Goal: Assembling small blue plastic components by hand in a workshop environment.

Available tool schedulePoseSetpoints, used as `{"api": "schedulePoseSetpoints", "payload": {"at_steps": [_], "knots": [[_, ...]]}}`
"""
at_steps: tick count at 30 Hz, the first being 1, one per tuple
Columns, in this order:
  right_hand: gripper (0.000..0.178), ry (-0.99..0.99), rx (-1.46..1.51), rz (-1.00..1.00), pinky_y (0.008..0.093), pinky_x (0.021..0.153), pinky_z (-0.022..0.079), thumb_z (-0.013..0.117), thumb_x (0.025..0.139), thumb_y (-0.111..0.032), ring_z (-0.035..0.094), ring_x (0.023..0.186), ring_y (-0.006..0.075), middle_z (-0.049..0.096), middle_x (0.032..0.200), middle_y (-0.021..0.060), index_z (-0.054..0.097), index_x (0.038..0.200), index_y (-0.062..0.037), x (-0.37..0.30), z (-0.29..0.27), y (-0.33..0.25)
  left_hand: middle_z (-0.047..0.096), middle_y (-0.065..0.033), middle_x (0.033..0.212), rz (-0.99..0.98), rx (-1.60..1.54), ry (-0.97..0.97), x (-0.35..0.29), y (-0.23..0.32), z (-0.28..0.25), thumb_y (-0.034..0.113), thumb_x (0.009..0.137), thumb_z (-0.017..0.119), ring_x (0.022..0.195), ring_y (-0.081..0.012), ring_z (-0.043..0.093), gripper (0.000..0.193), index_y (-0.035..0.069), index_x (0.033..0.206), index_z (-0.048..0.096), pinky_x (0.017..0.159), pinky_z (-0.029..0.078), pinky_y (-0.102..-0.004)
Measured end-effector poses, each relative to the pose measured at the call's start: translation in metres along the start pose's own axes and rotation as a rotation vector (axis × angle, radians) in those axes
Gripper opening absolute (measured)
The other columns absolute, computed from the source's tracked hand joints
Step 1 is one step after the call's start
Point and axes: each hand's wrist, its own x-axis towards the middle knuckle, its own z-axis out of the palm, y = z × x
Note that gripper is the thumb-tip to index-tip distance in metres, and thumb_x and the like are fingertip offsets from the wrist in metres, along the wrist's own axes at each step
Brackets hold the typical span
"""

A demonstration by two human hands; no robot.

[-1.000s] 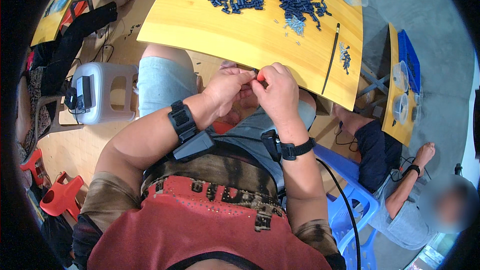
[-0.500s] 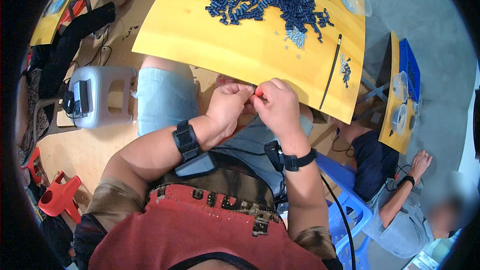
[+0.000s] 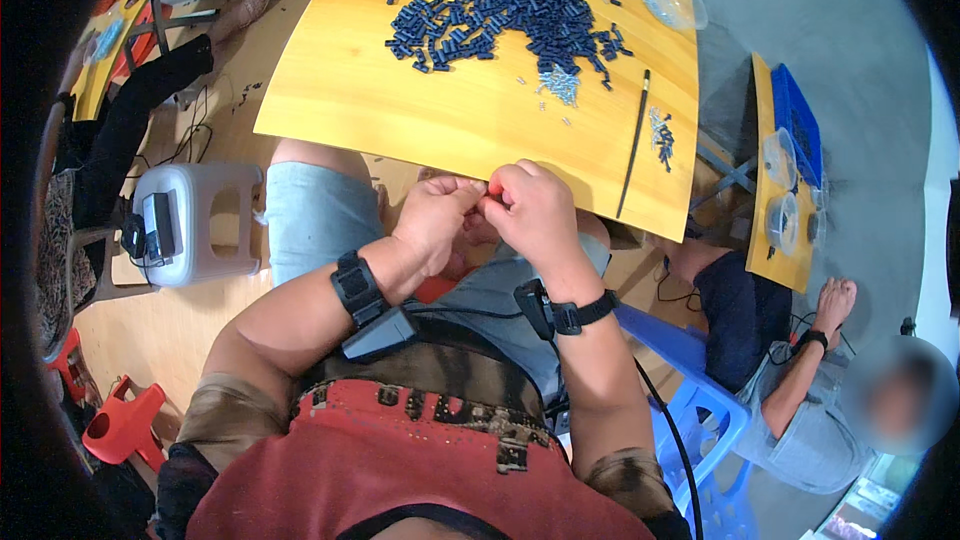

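Close together at the near edge of a yellow table point(image 3: 400, 125), my left hand point(image 3: 433, 225) and my right hand point(image 3: 537, 212) meet fingertip to fingertip. Both are closed in a pinch. A tiny dark bit shows between the fingers, but they cover most of it and I cannot make out what it is. Farther back on the table lies a heap of small black cylindrical pieces point(image 3: 550, 25). In front of that heap is a little pile of small silver metal parts point(image 3: 560, 87). A thin black rod point(image 3: 633, 145) lies to the right, beside mixed silver and black parts point(image 3: 662, 135).
A clear round tub point(image 3: 668, 2) holding silver parts stands at the far right corner. Another table point(image 3: 757, 240) with a blue tray point(image 3: 795, 125) is at the right, near a seated person point(image 3: 800, 410). A white stool point(image 3: 195, 225) stands at the left, a red one point(image 3: 125, 425) below.
The view has shifted slightly, so the table and its heap sit lower and more to the left. My hands remain pinched together at the table edge.
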Motion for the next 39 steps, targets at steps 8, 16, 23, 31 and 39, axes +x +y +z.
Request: {"api": "schedulePoseSetpoints", "payload": {"at_steps": [8,16,23,31,39], "knots": [[0.023,0.054,0.237,0.110,0.0327,0.060,0.046,0.069,0.066,-0.011,0.057,0.067,0.0237,0.058,0.072,0.0100,0.061,0.086,-0.0041,-0.035,-0.007,-0.002,0.063,-0.0068,0.085,-0.086,0.021,-0.225,-0.017,0.000,0.000,0.018,0.092,0.051,0.070,-0.0113,0.061,0.020,0.000,0.095,0.060,0.061,0.051,-0.0219],[0.022,0.398,0.704,0.455,0.0185,0.051,0.041,0.072,0.073,-0.007,0.050,0.059,0.0041,0.057,0.070,-0.0027,0.062,0.092,-0.0032,-0.126,-0.034,0.084,0.063,-0.0082,0.092,-0.291,0.226,-0.302,-0.019,-0.004,0.009,0.024,0.093,0.049,0.080,-0.0138,0.060,0.026,0.000,0.100,0.057,0.072,0.049,-0.0247],[0.024,0.700,0.866,0.952,0.0193,0.043,0.040,0.070,0.076,-0.007,0.051,0.053,0.0067,0.056,0.068,-0.0001,0.058,0.097,-0.0022,-0.174,-0.042,0.146,0.063,-0.0080,0.091,-0.302,0.254,-0.272,-0.020,-0.013,0.011,0.021,0.093,0.049,0.076,-0.0129,0.059,0.025,-0.001,0.099,0.057,0.070,0.048,-0.0247],[0.028,0.928,1.040,0.938,0.0206,0.049,0.044,0.064,0.079,-0.002,0.055,0.061,0.0104,0.057,0.080,0.0047,0.053,0.105,-0.0010,-0.159,-0.033,0.202,0.063,-0.0049,0.088,-0.285,0.263,-0.213,-0.021,-0.014,0.020,0.019,0.092,0.050,0.072,-0.0092,0.058,0.022,0.001,0.100,0.059,0.067,0.048,-0.0216],[0.037,1.206,0.815,0.831,0.0198,0.052,0.043,0.056,0.080,0.003,0.052,0.065,0.0101,0.056,0.084,0.0042,0.044,0.115,-0.0017,-0.140,-0.038,0.167,0.064,-0.0056,0.088,-0.248,0.254,-0.187,-0.022,-0.013,0.013,0.019,0.091,0.051,0.074,-0.0104,0.059,0.022,0.000,0.099,0.059,0.068,0.048,-0.0228]]}}
